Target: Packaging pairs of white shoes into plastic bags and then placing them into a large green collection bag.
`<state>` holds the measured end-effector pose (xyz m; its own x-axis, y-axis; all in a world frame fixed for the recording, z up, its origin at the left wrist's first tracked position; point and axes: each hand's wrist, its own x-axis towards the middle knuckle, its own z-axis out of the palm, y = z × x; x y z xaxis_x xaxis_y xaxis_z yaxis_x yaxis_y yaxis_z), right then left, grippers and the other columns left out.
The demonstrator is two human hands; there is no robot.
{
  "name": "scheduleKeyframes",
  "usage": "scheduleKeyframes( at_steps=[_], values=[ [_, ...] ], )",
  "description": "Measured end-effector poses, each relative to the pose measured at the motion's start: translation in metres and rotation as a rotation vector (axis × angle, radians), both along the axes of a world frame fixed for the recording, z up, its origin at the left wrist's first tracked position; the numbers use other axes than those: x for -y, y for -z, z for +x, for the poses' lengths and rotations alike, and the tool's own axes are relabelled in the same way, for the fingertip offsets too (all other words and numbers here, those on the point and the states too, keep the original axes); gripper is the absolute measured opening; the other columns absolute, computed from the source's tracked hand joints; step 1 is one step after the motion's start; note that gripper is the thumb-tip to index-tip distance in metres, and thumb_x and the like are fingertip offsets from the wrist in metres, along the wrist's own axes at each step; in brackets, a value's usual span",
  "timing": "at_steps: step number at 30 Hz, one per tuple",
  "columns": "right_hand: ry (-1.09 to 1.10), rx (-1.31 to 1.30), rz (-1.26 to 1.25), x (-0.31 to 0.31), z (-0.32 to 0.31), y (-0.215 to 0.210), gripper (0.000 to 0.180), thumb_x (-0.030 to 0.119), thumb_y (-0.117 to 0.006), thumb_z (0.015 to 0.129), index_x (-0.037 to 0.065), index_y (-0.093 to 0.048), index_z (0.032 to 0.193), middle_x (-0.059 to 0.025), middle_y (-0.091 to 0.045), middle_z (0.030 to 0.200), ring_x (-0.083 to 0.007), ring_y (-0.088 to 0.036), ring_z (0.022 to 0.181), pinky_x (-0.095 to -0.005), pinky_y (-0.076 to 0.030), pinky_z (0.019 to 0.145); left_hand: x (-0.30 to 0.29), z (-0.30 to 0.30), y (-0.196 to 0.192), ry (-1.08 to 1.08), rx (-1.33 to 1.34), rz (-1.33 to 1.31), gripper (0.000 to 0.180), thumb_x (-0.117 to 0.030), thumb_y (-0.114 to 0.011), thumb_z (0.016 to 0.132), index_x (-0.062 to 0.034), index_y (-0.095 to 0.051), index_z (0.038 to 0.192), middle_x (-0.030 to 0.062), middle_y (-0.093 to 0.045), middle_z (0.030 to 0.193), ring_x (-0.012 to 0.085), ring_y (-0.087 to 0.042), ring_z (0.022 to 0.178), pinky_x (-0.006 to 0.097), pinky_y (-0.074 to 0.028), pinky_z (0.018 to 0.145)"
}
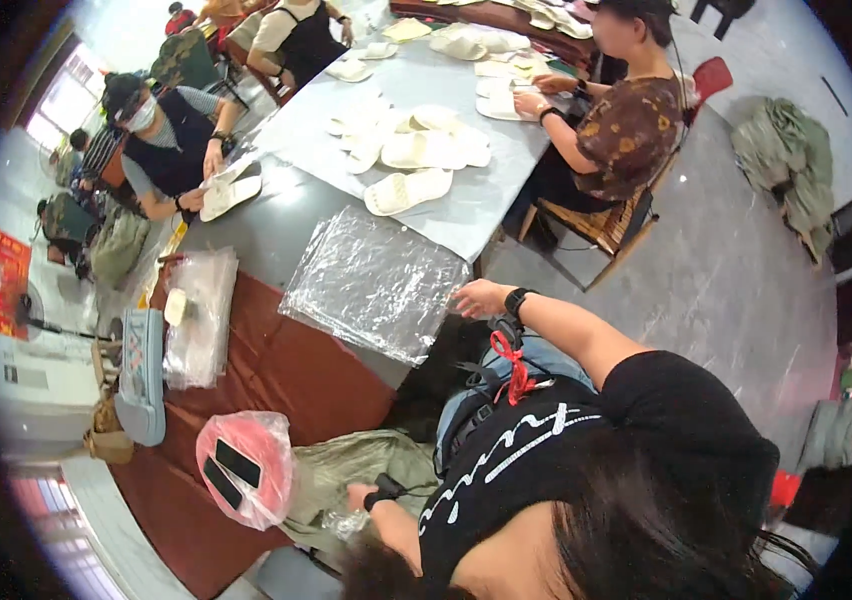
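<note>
My right hand (484,298), with a dark band at the wrist, reaches out to the table corner. Its bent fingers meet the right edge of a flat clear plastic bag (371,285), which lies crinkled and shiny across the near end of the table, perhaps in several layers. Low in the picture, my left hand (361,497) is down over a grey-green woven sack (346,462). Crumpled clear plastic (346,523) shows just under it; the fingers are too small and blurred to make out. White slippers (408,191) lie in a pile beyond the bag.
A co-worker at right (636,120) and another at left (161,140) handle slippers at the grey table (291,150). On the brown cloth (276,370) are a stack of clear bags (201,345), a blue case (141,375) and a pink bagged bundle (271,455) with two phones on it.
</note>
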<state>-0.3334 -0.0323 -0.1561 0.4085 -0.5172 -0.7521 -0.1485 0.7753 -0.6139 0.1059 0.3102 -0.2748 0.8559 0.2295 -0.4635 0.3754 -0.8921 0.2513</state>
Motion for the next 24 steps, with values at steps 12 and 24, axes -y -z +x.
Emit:
scheduleKeyframes(
  at_steps=[12,24],
  values=[
    [-0.016,0.032,0.028,0.004,-0.008,0.012,0.047,0.028,-0.045,0.085,0.002,-0.036,0.123,-0.0175,-0.044,0.123,-0.0322,-0.051,0.103,-0.0367,-0.044,0.077,0.15,-0.112,-0.102,0.662,0.436,-0.406,0.053,-0.011,-0.053,0.072,-0.0008,-0.034,0.121,0.0329,-0.024,0.126,0.0446,-0.027,0.115,0.047,-0.026,0.095],
    [-0.038,0.012,0.043,0.072,0.008,0.035,0.029,0.026,-0.047,0.082,0.008,-0.049,0.104,-0.0077,-0.057,0.094,-0.0222,-0.058,0.072,-0.0378,-0.044,0.061,0.227,-0.187,-0.125,1.361,0.065,-0.4,0.051,-0.021,-0.057,0.077,-0.0091,-0.04,0.124,0.0286,-0.023,0.132,0.042,-0.029,0.119,0.044,-0.027,0.097]
  ],
)
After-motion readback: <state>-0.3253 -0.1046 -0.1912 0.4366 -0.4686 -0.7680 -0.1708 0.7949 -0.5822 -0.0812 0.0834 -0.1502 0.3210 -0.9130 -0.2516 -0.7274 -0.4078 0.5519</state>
